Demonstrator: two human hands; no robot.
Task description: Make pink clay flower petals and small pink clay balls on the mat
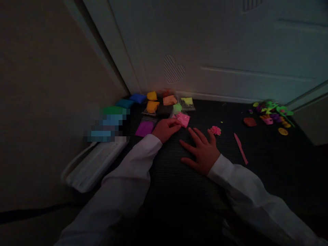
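Observation:
My left hand [166, 130] is closed, thumb and fingers pinched at the near left edge of a small packet of pink modelling clay [183, 119]. My right hand [203, 150] lies open on the dark table, its fingers spread and holding nothing. Close to its outer fingertip is a small ruffled pink clay flower [216, 130]. Farther right lies a pink plastic clay knife [241, 148]. A purple clay packet [145, 128] is just left of my left hand.
Behind my left hand are orange [152, 107], peach [169, 100], yellow [188, 101] and blue [137, 98] clay packets. A white power strip [96, 167] lies at left. A brownish-red lump [249, 122] and colourful clay flowers [274, 112] sit at right. A white panel [217, 44] stands behind the table.

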